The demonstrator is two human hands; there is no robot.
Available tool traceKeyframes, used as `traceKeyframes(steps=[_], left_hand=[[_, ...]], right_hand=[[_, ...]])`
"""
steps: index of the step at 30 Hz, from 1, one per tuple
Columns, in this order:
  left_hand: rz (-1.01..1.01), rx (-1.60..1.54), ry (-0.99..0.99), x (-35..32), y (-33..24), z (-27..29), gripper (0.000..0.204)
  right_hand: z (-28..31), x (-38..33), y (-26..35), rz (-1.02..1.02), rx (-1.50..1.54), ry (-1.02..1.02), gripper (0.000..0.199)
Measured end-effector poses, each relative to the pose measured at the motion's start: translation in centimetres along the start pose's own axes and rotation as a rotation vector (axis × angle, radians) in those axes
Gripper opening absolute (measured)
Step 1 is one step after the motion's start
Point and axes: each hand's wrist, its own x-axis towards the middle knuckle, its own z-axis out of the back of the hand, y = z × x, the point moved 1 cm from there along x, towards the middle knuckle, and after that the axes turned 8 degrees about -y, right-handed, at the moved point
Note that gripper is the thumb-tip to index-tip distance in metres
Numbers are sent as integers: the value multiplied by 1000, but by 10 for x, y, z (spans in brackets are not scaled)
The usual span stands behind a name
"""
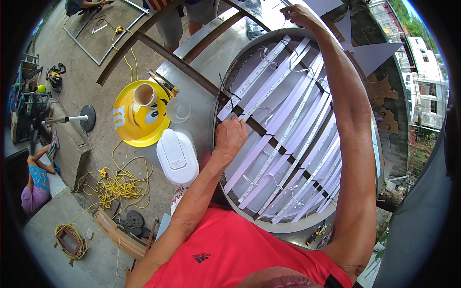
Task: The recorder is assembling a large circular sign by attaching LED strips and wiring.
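In front of me lies a round metal frame (pixel 300 225) with rows of white LED strips (pixel 276 79) on slats across dark crossbars (pixel 259 128). Black ties hold the slats to the bars, and thin white wires loop between strips. My left hand (pixel 230 137) is closed at the frame's left side, by the lower end of the strips; what its fingers grip is hidden. Beyond the far rim, my right hand (pixel 300 17) is raised with fingers pinched on what looks like a thin dark strand (pixel 284 20).
Left of the frame sit a yellow round plate (pixel 129 132) with a brown cup (pixel 144 95), a clear tub (pixel 178 110), pliers (pixel 164 82) and a white lidded container (pixel 177 156). Yellow cord (pixel 117 187) lies coiled on the floor. Curved metal bars (pixel 158 50) extend at far left. Other people are nearby.
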Motion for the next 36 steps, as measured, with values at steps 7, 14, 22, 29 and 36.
traceKeyframes(steps=[7, 14, 22, 29, 36], left_hand=[[0, 9, 21, -1, -1, 0, 33], [12, -6, -11, -2, 4, -6, 38], [0, -8, -19, -2, 1, -4, 38], [-36, -17, -22, -1, -4, -9, 38], [-32, -4, -34, -3, -2, -5, 37]], right_hand=[[-6, 3, -5, -18, 33, -13, 28], [-3, -3, -3, -128, -23, -40, 27], [-13, -3, -20, -240, 108, -90, 29], [17, -18, -34, 260, -591, -331, 50], [59, -15, 20, -605, 818, -526, 85]])
